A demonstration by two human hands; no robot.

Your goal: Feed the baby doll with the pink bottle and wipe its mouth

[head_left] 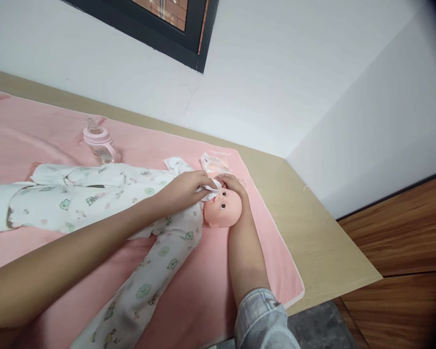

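Observation:
A baby doll (227, 211) lies on its back in white pyjamas (105, 191) printed with green and grey animals, its bald head toward the right. Pinched in my left hand (191, 188) is a white wipe or tissue (208, 193), pressed on the doll's face by the mouth. My right hand (233, 184) curls round the far side of the head, with the wrist along its crown; some of its fingertips are partly hidden. Just beyond the hands lies a small clear plastic packet (212, 163).
A pink blanket (269, 257) is spread under the doll on a wooden table (312, 232). At the back left, a pink-topped baby bottle (101, 143) leans on the blanket. A white wall (250, 97) with a dark window frame (196, 58) stands behind.

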